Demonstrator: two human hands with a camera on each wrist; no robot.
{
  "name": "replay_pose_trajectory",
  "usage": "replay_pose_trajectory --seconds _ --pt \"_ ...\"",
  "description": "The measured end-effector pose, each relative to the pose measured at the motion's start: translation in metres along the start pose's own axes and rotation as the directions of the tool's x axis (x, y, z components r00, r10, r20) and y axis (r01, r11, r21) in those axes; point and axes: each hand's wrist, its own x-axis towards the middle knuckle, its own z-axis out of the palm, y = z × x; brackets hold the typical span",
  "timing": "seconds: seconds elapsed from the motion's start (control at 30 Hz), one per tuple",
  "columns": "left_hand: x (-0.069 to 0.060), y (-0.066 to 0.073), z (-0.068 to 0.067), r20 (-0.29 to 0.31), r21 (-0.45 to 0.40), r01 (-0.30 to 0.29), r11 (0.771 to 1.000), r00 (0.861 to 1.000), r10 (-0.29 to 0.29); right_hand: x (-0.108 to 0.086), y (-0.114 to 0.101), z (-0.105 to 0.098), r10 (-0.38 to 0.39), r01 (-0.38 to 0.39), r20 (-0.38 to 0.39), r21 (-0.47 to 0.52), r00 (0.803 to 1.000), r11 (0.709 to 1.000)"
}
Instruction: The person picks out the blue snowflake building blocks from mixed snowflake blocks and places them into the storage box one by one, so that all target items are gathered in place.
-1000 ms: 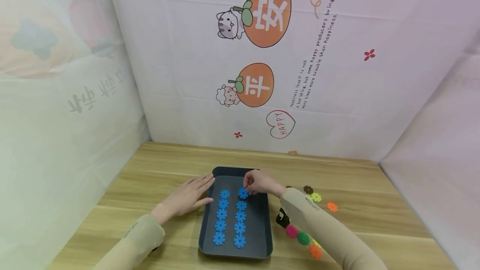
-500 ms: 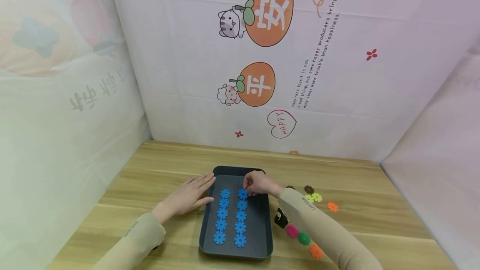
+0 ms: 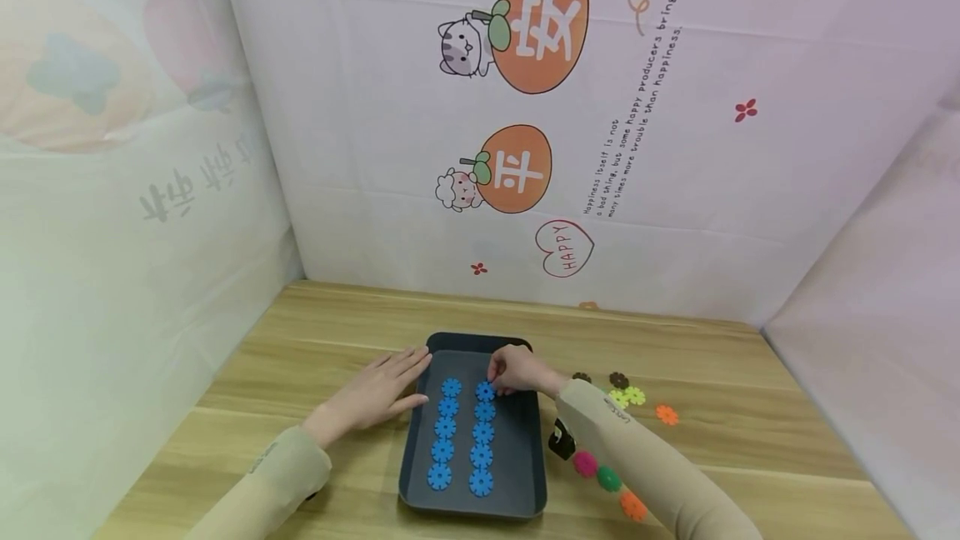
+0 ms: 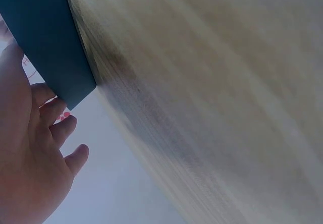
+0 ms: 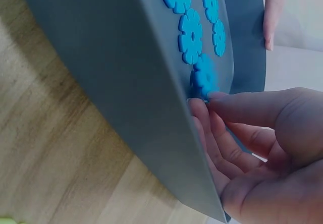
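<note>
A dark grey tray (image 3: 517, 473) lies on the wooden table with blue snowflake discs in two columns, the left one (image 3: 439, 476) and the right one (image 3: 481, 482). At the far end of the right column, my right hand (image 3: 519, 370) pinches a blue snowflake disc (image 3: 485, 391) between thumb and fingertips. In the right wrist view this disc (image 5: 205, 76) is tilted against its neighbour (image 5: 191, 36); whether their slots interlock is not plain. My left hand (image 3: 375, 390) has its fingers extended, touching the tray's left rim near the far corner.
Right of the tray, partly under my right forearm, lie loose discs: pink (image 3: 585, 463), green (image 3: 609, 478), orange (image 3: 633, 506), yellow (image 3: 635, 395) and brown (image 3: 618, 380). Another orange disc (image 3: 667, 414) lies farther right. White printed cloth (image 3: 390, 232) walls the table.
My right hand has moved slightly nearer with the pinched disc, which is now closer to the right column. My left hand keeps its place on the rim.
</note>
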Motion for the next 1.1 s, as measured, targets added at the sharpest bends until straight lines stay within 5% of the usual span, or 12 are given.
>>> replay_pose_trajectory --seconds 0.63,1.1 --pt "0.002 0.000 -0.001 0.019 -0.030 0.006 1.000 1.000 -0.006 -0.022 0.004 -0.026 -0.074 0.073 0.001 0.143 0.997 0.987" --pt "0.000 -0.007 -0.009 -0.029 -0.103 0.077 0.992 0.996 -0.080 -0.062 0.046 -0.049 -0.107 0.106 -0.243 -0.016 0.964 0.994"
